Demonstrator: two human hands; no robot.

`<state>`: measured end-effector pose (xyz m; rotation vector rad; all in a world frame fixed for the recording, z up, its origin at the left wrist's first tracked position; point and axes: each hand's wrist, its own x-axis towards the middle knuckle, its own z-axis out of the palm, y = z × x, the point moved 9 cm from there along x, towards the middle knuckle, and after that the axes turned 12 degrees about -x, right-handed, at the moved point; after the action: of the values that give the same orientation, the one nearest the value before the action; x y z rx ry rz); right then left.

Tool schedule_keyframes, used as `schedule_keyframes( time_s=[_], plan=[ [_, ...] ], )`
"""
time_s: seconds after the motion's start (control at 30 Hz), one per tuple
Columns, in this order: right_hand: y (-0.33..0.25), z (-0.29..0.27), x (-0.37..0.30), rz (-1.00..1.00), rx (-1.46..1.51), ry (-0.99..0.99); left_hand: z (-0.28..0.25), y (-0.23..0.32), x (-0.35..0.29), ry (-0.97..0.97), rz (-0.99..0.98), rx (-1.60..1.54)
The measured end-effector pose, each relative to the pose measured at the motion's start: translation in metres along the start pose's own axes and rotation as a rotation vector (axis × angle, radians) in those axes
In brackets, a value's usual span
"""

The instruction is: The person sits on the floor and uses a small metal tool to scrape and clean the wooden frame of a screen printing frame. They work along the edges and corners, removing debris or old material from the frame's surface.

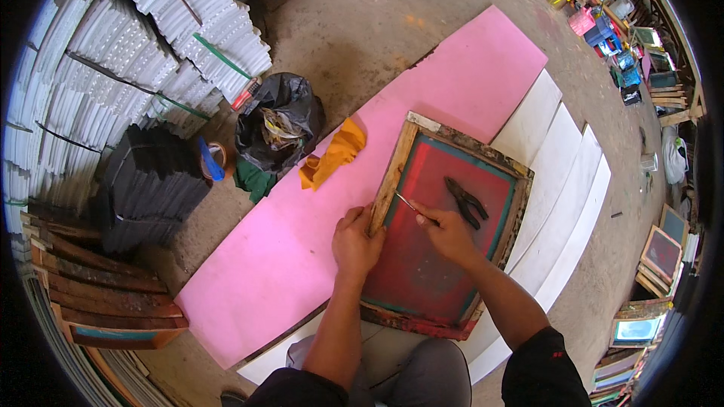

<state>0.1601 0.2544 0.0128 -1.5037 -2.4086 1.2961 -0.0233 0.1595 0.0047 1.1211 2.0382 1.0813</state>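
Observation:
A wooden screen-printing frame (520, 215) with reddish mesh and a teal border lies tilted before me on pink and white sheets. My left hand (356, 245) is closed around its left wooden rail. In my right hand (446, 234) is a thin metal-shafted tool, perhaps a screwdriver (406, 201), its tip at the inner edge of that rail; the handle is hidden in my fist. Black-handled pliers (466, 202) rest on the mesh just beyond my right hand.
Under the frame lie a pink sheet (264, 286) and white sheets (562, 181). An orange cloth (335, 152) and a black bag of scraps (290, 98) sit to the left. Bundled white stacks (121, 45), a black stack (151, 181) and wooden frames (113, 294) line the left side.

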Motion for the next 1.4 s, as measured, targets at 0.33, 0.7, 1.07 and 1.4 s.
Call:
schedule_keyframes(
  time_s=[0.33, 0.7, 1.07, 1.4],
  plan=[
    [0.02, 0.007, 0.014, 0.105, 0.244, -0.093, 0.0, 0.0, 0.0, -0.021, -0.053, 0.015],
    [-0.035, -0.035, -0.001, 0.034, -0.455, -0.02, -0.003, 0.01, -0.005, -0.1, -0.189, 0.269],
    [-0.053, -0.062, 0.008, -0.09, -0.491, 0.198, 0.005, 0.013, -0.006, 0.042, -0.046, 0.133],
    [-0.037, -0.037, 0.017, 0.043, -0.526, 0.178, 0.005, 0.009, -0.004, 0.019, -0.029, 0.08]
  ],
)
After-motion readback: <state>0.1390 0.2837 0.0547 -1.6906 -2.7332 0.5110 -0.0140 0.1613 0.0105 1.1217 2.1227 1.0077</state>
